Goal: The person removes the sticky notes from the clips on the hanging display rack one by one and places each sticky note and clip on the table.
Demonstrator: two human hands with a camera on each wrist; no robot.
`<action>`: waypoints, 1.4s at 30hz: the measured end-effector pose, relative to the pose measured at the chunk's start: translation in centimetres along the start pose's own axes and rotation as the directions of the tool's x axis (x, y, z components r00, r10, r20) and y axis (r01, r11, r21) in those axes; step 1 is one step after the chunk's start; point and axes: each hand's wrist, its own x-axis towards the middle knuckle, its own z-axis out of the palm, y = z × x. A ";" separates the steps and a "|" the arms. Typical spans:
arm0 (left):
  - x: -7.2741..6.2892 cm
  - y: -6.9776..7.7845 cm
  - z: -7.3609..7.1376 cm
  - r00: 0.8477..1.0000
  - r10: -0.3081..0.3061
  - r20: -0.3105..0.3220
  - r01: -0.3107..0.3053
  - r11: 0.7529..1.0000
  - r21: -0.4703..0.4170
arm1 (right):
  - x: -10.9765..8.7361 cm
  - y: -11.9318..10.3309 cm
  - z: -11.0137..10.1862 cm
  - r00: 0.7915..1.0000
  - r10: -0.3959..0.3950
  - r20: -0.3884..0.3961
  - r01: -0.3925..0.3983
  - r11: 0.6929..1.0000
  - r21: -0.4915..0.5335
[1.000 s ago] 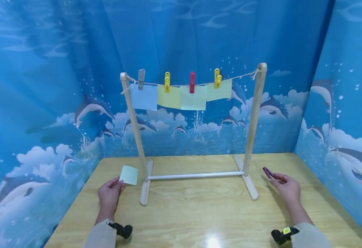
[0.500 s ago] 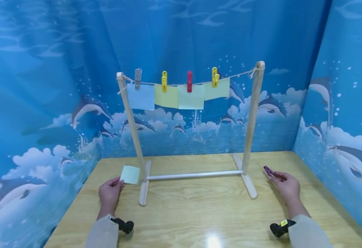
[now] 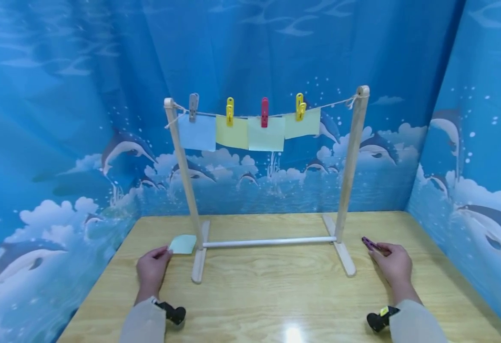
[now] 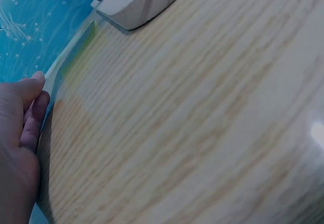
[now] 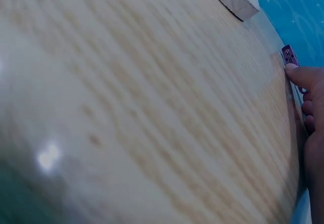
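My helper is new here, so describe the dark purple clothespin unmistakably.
Find the pale wooden frame with two posts. Right of it, the person's bare right hand pinches the dark purple clothespin. Unlike the grey clothespin, two yellow clothespins and red clothespin, it is off the pale string.

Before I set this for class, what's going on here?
A person's left grip pinches a green note and their right grip holds a purple clip, one on either side of a rack. Four notes hang from the rack's string, held by a gray clip, two yellow clips and a red clip. The green note and purple clip are off the string.
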 end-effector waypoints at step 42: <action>-3.5 6.2 -1.6 0.980 -0.082 0.179 0.142 0.925 -0.353 | -2.3 -5.4 -5.6 0.970 -0.085 0.228 -0.036 0.877 0.479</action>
